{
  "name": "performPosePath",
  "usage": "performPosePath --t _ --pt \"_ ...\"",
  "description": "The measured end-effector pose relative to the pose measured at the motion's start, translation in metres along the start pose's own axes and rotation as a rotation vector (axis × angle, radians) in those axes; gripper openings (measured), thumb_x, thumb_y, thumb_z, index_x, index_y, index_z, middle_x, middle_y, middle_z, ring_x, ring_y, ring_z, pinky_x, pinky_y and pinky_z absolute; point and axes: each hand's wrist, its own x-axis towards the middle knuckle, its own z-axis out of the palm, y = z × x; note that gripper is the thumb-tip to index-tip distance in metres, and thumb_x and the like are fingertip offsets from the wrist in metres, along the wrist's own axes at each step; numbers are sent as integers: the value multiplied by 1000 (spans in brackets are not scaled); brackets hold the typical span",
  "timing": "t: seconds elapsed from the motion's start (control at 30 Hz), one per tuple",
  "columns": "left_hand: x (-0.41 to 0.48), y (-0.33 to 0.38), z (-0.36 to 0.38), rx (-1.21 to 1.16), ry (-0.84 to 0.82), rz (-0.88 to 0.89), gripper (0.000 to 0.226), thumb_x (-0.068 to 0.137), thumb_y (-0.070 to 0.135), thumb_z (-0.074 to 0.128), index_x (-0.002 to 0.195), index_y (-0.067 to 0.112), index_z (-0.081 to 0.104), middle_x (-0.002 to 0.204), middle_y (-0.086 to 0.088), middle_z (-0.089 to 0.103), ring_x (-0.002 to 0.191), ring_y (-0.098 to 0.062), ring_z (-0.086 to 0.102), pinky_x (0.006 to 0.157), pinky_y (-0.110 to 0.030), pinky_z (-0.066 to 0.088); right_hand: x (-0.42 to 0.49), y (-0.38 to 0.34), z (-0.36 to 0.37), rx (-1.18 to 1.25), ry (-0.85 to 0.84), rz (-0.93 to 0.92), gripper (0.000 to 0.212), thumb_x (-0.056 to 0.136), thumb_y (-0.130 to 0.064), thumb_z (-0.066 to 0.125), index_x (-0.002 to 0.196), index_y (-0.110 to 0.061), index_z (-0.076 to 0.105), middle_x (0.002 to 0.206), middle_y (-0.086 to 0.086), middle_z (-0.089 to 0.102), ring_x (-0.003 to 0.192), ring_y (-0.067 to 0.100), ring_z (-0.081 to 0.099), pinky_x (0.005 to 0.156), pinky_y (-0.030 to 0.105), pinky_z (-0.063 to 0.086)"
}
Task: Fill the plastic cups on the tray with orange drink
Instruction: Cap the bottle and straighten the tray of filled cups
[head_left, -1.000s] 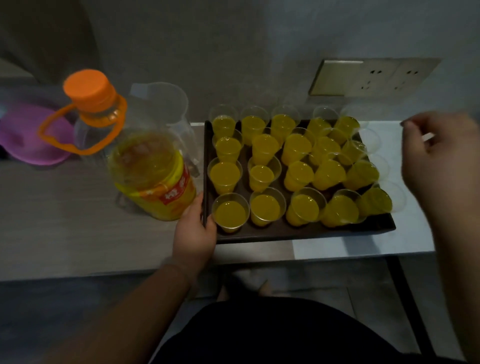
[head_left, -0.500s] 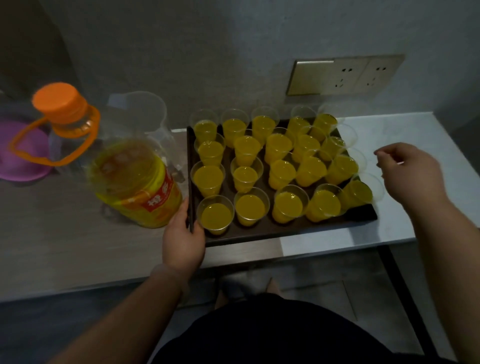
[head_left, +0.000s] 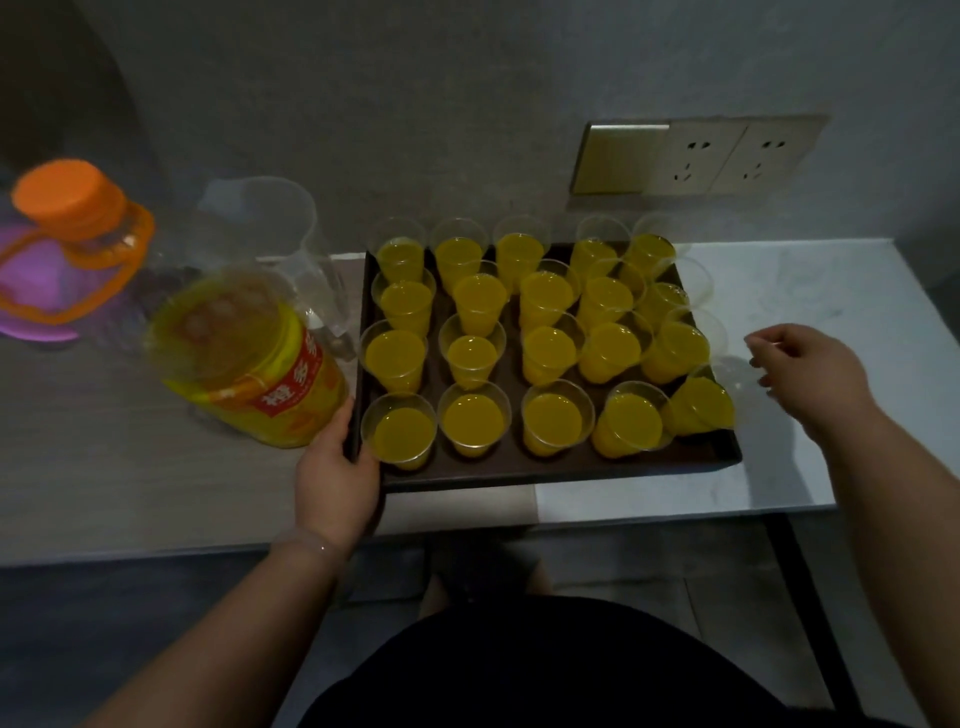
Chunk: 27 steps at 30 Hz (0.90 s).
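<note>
A dark brown tray (head_left: 545, 470) sits on the table, packed with several clear plastic cups (head_left: 472, 418) that all hold orange drink. My left hand (head_left: 337, 475) grips the tray's front left corner, thumb on the rim. My right hand (head_left: 810, 371) hovers just right of the tray with fingers loosely curled and nothing in it, close to the rightmost front cup (head_left: 701, 405). A large bottle of orange drink (head_left: 244, 358) with an orange cap and handle stands left of the tray.
An empty clear jug (head_left: 265, 234) stands behind the bottle. A purple plastic item (head_left: 31, 291) lies at the far left. Wall sockets (head_left: 727, 156) sit above the table's white right part (head_left: 810, 291). The table edge runs just below the tray.
My right hand has come down from the far right edge toward the tray's right side. The left hand has kept its grip on the tray corner. The camera view has shifted slightly.
</note>
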Motion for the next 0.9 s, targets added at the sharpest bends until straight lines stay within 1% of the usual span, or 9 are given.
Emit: performPosePath --t 0.17,0.3,0.37,0.5,0.57,0.7,0.8,0.87,0.9 --pt "-2 3 2 -4 23 -20 48 92 17 60 138 20 49 137 -3 53 127 -20 46 99 -20 31 0 2 6 -15 -193 -57 21 95 -25 58 111 -14 65 96 13 65 76 24 61 71 36 51" --pt "-1 3 1 -18 -11 0 50 92 16 60 140 20 46 138 -2 51 125 -11 41 98 -17 29 1 3 11 -17 -303 -66 22 92 -26 62 112 -17 66 101 15 66 92 31 63 85 44 52" --pt "-1 2 0 -32 -29 6 54 92 16 60 142 20 43 139 0 49 121 -3 36 99 -16 28 1 3 12 22 -327 -59 20 91 -25 64 110 -18 65 102 15 67 95 31 63 87 44 51" --pt "2 -2 0 -27 -39 -4 55 92 16 61 143 22 41 139 0 49 120 -3 35 100 -18 28 -2 6 13 63 -343 -90 15 89 -19 66 104 -20 66 99 14 67 95 31 63 87 41 49" --pt "2 -2 0 -27 -37 -1 54 92 15 60 143 22 41 139 0 48 121 -4 35 100 -17 27 -6 5 13 55 -364 -130 26 80 -22 74 105 -21 66 97 12 67 94 30 62 89 42 48" --pt "2 -3 0 -19 -38 34 56 93 12 58 144 22 39 133 9 44 121 -2 32 101 -14 25 -11 4 15 41 -355 -175 47 64 -35 62 109 -21 65 95 11 66 88 26 59 82 34 42" --pt "3 -5 1 -20 -41 46 56 93 10 58 144 22 39 130 13 41 122 -1 31 101 -13 25 -7 8 16 57 -361 -184 39 68 -32 67 105 -21 65 91 10 65 85 27 60 77 33 44" --pt "4 -7 2 -21 -37 50 57 92 9 58 144 21 40 134 9 44 123 -2 33 102 -15 26 -1 12 19 75 -359 -184 25 79 -16 75 102 -19 65 91 13 65 89 31 61 82 39 48" --pt "5 -9 2 -16 -35 55 56 92 10 59 144 21 40 134 7 46 122 -3 34 102 -16 27 1 14 20 60 -358 -191 20 83 -7 72 98 -18 65 91 14 65 90 32 61 87 43 48"
